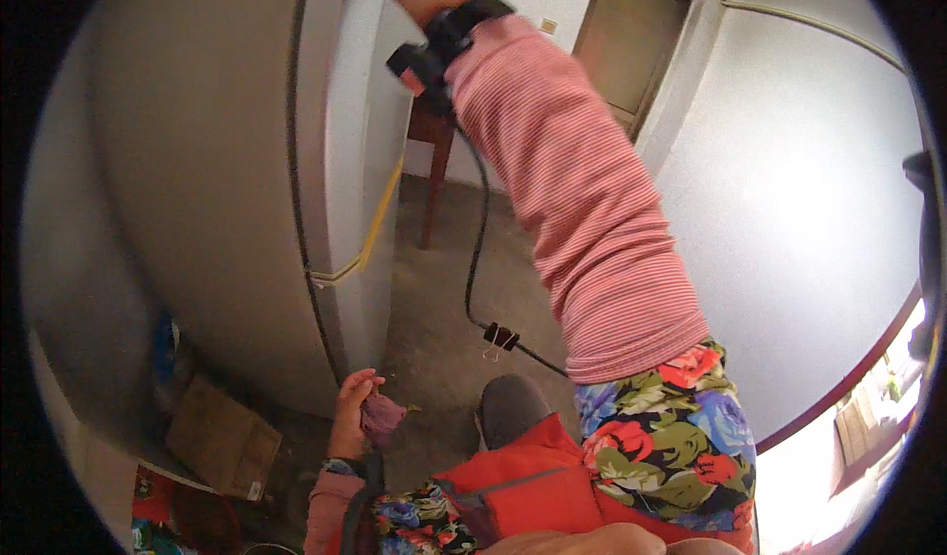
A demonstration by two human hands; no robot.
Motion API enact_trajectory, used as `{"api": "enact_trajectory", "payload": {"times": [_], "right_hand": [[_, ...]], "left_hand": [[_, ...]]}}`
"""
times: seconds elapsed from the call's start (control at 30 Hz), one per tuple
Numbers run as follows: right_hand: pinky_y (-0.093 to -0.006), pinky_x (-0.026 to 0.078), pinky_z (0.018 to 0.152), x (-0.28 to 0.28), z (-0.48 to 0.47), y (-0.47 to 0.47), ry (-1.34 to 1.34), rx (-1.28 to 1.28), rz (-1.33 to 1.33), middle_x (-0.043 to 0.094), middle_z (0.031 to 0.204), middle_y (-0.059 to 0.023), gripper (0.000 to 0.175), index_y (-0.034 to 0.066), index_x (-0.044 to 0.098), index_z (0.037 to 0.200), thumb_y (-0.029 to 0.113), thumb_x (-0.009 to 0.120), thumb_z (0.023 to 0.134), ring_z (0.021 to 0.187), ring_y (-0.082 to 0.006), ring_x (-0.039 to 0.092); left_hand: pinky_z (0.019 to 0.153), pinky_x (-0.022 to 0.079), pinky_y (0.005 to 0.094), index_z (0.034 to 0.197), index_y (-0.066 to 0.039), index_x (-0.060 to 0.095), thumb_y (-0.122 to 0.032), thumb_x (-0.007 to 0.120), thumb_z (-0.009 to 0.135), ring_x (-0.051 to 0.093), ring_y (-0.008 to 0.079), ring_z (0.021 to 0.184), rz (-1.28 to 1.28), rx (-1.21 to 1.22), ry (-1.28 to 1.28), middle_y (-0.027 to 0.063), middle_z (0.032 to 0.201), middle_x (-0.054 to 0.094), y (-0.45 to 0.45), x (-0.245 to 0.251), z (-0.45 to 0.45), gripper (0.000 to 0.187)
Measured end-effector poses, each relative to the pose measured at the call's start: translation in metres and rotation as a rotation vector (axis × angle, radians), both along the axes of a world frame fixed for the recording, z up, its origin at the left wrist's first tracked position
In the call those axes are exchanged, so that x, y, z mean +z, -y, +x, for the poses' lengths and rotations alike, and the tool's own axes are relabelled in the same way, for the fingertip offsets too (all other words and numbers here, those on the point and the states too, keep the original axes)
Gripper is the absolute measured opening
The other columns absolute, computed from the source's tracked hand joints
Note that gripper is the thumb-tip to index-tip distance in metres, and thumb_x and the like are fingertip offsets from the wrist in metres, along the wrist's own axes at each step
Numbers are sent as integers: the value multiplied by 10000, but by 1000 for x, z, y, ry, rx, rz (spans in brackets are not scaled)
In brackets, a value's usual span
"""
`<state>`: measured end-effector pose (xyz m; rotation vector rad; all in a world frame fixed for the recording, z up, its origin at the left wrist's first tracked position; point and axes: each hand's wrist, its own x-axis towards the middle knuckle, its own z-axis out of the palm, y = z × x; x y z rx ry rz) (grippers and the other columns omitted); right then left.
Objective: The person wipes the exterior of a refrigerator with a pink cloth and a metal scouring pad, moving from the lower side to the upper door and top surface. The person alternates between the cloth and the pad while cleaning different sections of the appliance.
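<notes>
My left hand (pixel 354 411) is low in the picture, closed on a crumpled pinkish cloth (pixel 382 416). It is near the lower part of a tall grey refrigerator-like cabinet (pixel 207 148) with a dark seam along its edge. My right arm, in a striped sleeve (pixel 592 207), stretches up along the cabinet's side; the right hand is beyond the top edge of the picture. A black device (pixel 444 44) is strapped at that wrist, and its black cable (pixel 477 237) hangs down with a binder clip (pixel 501 336) on it.
A cardboard box (pixel 222 436) lies at the lower left, beside the cabinet. Yellow tape (pixel 382 214) runs along the cabinet's side. Behind stand a reddish wooden furniture leg (pixel 436 185) and a door (pixel 629 44). My shoe (pixel 510 407) is on the grey floor (pixel 436 288). A bright window opening is at the right.
</notes>
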<state>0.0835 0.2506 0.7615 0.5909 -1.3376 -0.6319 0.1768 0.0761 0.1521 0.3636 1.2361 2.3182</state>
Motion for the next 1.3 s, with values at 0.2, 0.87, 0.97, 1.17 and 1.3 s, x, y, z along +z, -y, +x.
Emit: {"api": "enact_trajectory", "payload": {"times": [0.2, 0.87, 0.97, 1.17, 1.3], "right_hand": [[-549, 234, 1180, -63, 44, 18, 162, 373, -94, 358, 1532, -225, 525, 57, 514, 1376, -52, 463, 866, 1416, -415, 332], [-612, 291, 1127, -385, 100, -21, 807, 3, 156, 370, 1554, -34, 431, 154, 618, 1277, 174, 622, 847, 1412, -382, 348], [-572, 309, 1125, -262, 87, -25, 542, -395, 223, 358, 1560, -93, 435, 138, 594, 1305, 130, 567, 871, 1409, -371, 361], [-433, 272, 1195, 37, 59, 13, 67, 145, 77, 460, 1484, -181, 459, 69, 477, 1424, 8, 300, 1005, 1387, -359, 410], [-473, 281, 1179, 79, 17, 36, 22, -467, -9, 445, 1512, -139, 457, 99, 506, 1408, 66, 396, 965, 1415, -350, 378]], "left_hand": [[883, 487, 282, 1191, -47, 631, -202, 630, 955, 601, 134, 990, 18, 16, -18, 68, 1083, 685, 8, 36, 41, 282], [898, 482, 289, 1180, -55, 612, -192, 631, 953, 608, 132, 988, 55, 80, 59, 57, 1075, 677, 18, 9, 31, 266], [905, 482, 289, 1168, -47, 621, -181, 633, 951, 613, 134, 980, 71, 94, 79, 64, 1068, 687, 28, 2, 28, 255], [901, 487, 290, 1147, -40, 638, -167, 636, 950, 620, 142, 994, 67, 134, 81, 74, 1059, 693, 30, -14, 16, 234], [890, 493, 296, 1136, -38, 648, -155, 649, 941, 628, 136, 977, 116, 123, 102, 73, 1039, 695, 21, -18, 8, 227]]}}
